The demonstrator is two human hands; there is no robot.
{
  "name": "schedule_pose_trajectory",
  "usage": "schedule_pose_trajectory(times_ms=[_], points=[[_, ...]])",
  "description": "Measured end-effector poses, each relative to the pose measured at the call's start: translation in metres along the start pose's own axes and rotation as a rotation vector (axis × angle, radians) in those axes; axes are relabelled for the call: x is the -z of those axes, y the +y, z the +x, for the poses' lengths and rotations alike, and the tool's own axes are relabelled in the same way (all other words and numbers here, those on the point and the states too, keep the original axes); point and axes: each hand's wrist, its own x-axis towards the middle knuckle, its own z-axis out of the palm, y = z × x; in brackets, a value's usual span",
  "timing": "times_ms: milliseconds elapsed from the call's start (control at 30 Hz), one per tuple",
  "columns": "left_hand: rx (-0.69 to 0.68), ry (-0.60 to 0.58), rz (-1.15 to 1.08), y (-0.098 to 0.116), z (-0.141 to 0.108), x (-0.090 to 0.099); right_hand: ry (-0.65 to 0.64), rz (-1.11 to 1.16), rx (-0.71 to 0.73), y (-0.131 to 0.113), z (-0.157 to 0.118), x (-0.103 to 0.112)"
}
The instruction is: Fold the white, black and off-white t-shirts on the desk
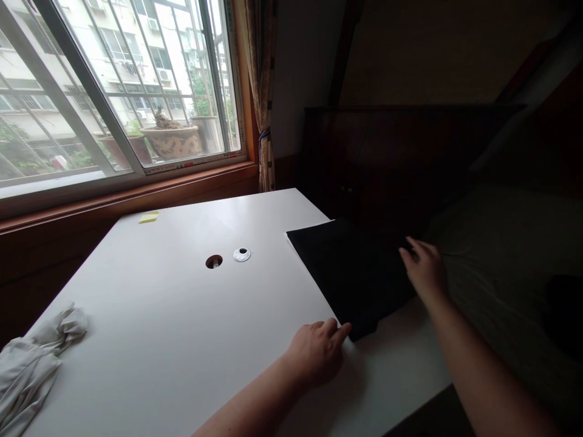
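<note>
Left of the black panel [348, 267], the counter [182, 346] gives free passage; the round cap [240, 258] and, farther, the grey cloth [31, 370] obstruct.

Table [182, 340]: white top, lying beneath a window [86, 91] with bars outside it. A flat black item [344, 273] lies at the table's right side, a thin white edge showing along its left. The left hand [319, 351] rests at its near left corner, fingertips at the edge; the right hand [426, 270] is at its right edge, fingers bent, contact obscured by shadow. A round hole [214, 261] is cut in the top; a cover [242, 255] with a dark opening lies just beside it. Yellow paper [148, 217] lies near the far left corner. A crumpled pale cloth [40, 358] lies at the left edge. A tied curtain [261, 79] hangs right of the window. A patterned pot [175, 144] stands outside the glass.
</note>
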Motion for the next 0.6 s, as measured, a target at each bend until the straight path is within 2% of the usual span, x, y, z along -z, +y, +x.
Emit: schedule_pose_trajectory(times_ms=[100,167,300,367,467,600], points=[[-0.004,-0.013,-0.009,-0.001,0.000,0.002,-0.069,-0.112,0.266,-0.029,0.006,-0.036],[-0.014,-0.016,-0.012,-0.002,-0.001,0.005,-0.225,-0.144,0.389,-0.052,0.007,-0.065],[-0.040,0.005,-0.008,-0.003,-0.002,0.008,-0.509,-0.206,0.519,-0.102,0.004,-0.121],[-0.047,0.016,0.000,-0.004,-0.002,0.007,-0.610,-0.245,0.551,-0.125,0.000,-0.145],[-0.052,0.023,0.011,-0.005,-0.002,0.006,-0.688,-0.288,0.593,-0.154,-0.006,-0.170],[-0.078,0.022,0.020,-0.006,-0.001,0.004,-0.728,-0.291,0.691,-0.174,-0.014,-0.182]])
